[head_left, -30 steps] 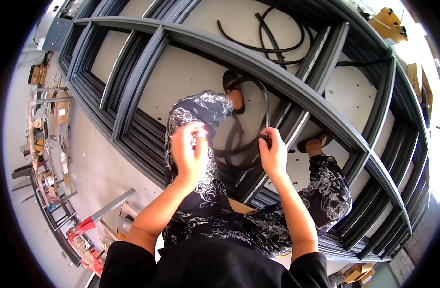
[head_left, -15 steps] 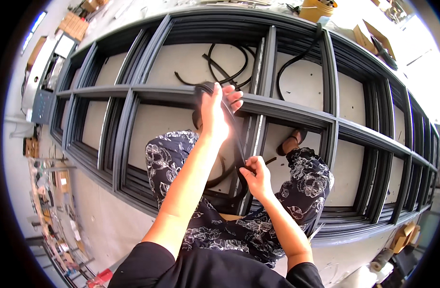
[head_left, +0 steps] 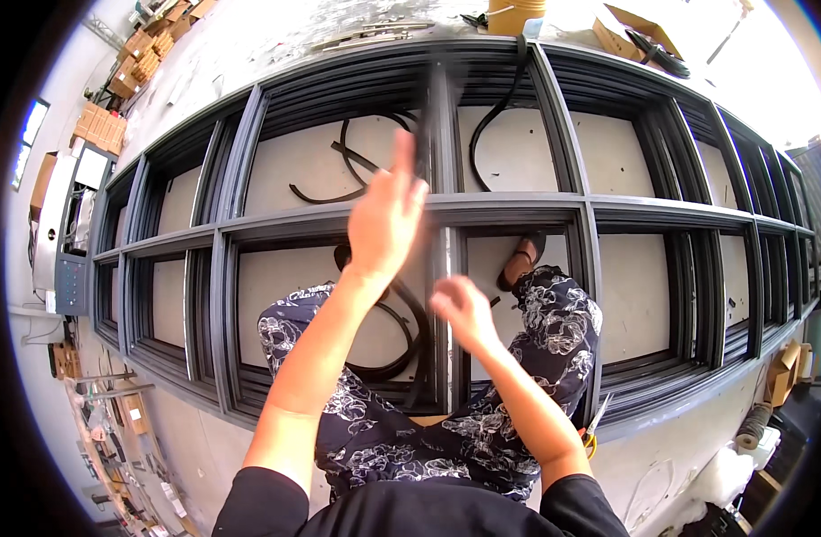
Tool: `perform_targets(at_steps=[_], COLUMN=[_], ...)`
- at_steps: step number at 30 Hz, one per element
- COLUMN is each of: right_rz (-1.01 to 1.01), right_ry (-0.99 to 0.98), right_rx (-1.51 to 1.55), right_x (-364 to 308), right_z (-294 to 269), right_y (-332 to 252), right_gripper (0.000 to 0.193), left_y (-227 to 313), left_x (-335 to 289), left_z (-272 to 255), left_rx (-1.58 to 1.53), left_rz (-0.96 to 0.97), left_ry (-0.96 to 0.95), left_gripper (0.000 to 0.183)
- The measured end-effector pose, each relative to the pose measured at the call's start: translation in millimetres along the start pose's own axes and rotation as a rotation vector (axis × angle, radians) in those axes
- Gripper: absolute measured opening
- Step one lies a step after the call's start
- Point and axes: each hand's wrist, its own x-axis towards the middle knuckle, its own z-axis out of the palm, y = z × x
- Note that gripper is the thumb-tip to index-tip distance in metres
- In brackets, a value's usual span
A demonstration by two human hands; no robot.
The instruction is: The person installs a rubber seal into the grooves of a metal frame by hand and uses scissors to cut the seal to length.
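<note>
My left hand (head_left: 388, 219) is raised over the frame's middle bar, fingers pointing away from me. A black flexible strip (head_left: 422, 134), smeared by motion, runs up past those fingers and appears held between thumb and fingers. My right hand (head_left: 464, 313) hovers lower and to the right, above the lower part of the upright bar (head_left: 445, 358). Motion blurs its bent fingers, so whether they hold anything is unclear. Below and between the hands, a loop of black strip (head_left: 410, 345) hangs inside the dark grey metal frame (head_left: 294, 217).
More black strips (head_left: 352, 166) lie in the far opening, and another strip (head_left: 487, 125) hangs over the far edge. Scissors (head_left: 594, 425) rest by my right thigh. A yellow bucket (head_left: 516, 16) and an open carton (head_left: 634, 36) stand beyond. My legs are within the frame's openings.
The strip that stretched between both hands now streaks upward beside my left hand. My right hand has come away from it and its fingers are blurred. The view has shifted.
</note>
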Motion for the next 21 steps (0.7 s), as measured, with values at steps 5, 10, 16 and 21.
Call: perform_targets(at_steps=[5,10,16,21], right_rz=[0.161,0.365,0.393,0.352], right_ry=[0.275,0.331,0.689,0.879], right_rx=[0.737,0.79,1.402,1.511], right_x=[70.0,99.8,146.1,167.0], right_z=[-26.7,-24.5,-1.4,-15.7], right_y=[-19.9,25.1,76.9,135.7], right_gripper=[0.052,0.041,0.03,0.031], left_y=[-35.8,-49.3,-49.6,-26.7], left_x=[-55.4,-72.4,-47.4,9.9], left_z=[53.6,90.5,118.1,171.7], left_rx=[0.261,0.27,-0.207,-0.129], left_rz=[0.261,0.348,0.239,0.292], left_ry=[-0.411,-0.407,-0.598,-0.534], left_gripper=[0.065,0.066,0.032,0.032])
